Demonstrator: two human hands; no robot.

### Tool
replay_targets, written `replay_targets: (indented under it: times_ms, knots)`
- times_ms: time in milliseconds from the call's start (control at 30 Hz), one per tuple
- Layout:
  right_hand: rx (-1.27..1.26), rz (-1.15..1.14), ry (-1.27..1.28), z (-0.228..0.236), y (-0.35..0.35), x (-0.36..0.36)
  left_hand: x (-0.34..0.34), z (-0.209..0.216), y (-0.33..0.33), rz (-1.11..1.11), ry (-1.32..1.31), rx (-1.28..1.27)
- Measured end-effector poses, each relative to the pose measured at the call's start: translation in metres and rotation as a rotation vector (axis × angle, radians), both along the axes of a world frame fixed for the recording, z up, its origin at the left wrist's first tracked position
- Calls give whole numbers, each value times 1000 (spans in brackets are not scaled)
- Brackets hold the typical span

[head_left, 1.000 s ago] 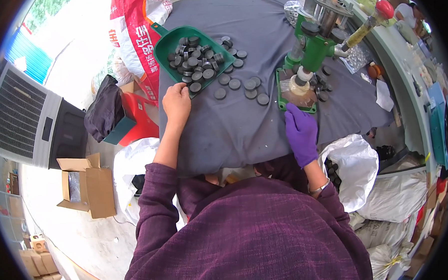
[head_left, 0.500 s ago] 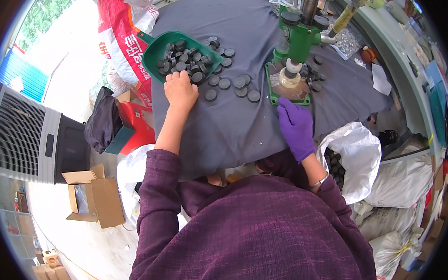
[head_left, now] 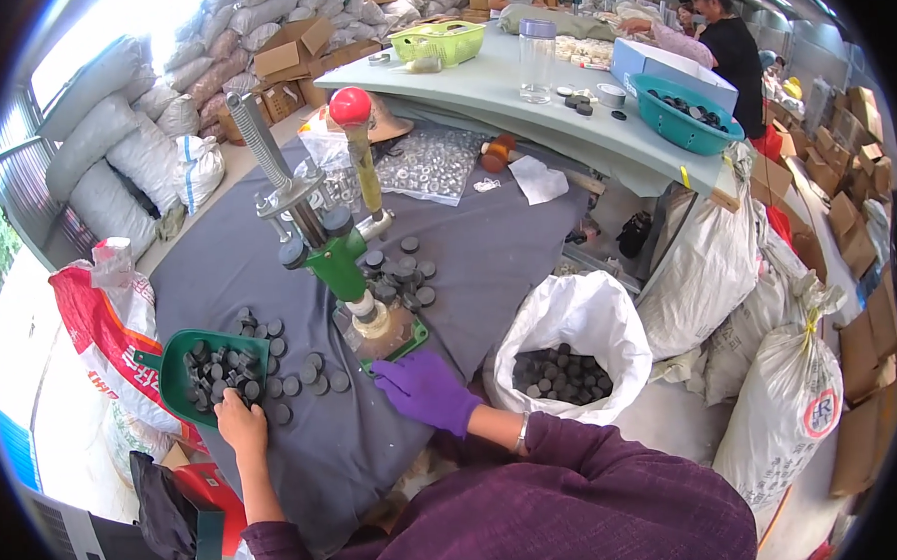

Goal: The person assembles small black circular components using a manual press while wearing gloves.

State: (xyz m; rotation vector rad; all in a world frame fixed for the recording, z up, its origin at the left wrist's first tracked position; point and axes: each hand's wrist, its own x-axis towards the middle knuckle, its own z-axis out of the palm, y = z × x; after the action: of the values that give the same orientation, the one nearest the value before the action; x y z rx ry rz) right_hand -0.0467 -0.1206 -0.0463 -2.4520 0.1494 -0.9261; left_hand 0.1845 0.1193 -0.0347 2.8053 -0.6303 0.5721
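Observation:
A green scoop full of round black caps lies on the dark cloth at the left. My bare left hand is at its near lip with the fingers bent in among the caps; what they pinch is hidden. Several loose caps are spread on the cloth beside the scoop. A green hand press with a red-knobbed lever stands in the middle, its pale plunger down over the base plate. My right hand, in a purple glove, touches the plate's near edge with fingers closed; anything in them is hidden.
More caps are heaped right of the press. An open white sack of caps stands to my right. Behind are a bag of small clear parts and a pale table with a teal basket. A person is beyond.
The view has swung up and to the right, bringing in the far table, sacks and other people. Both hands keep their places, left at the scoop and right at the press base.

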Motion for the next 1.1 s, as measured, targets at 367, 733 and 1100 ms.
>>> replay_targets:
  times_ms: [367,733,1100]
  knots:
    - [-21,12,-150,-2,-9,4,9,16,2,-107,204,-40]
    - [15,15,-133,-7,-1,14,-24,18,22,-342,418,-1003]
    - [32,24,-127,-4,-2,14,-82,25,-8,-729,1108,-1686]
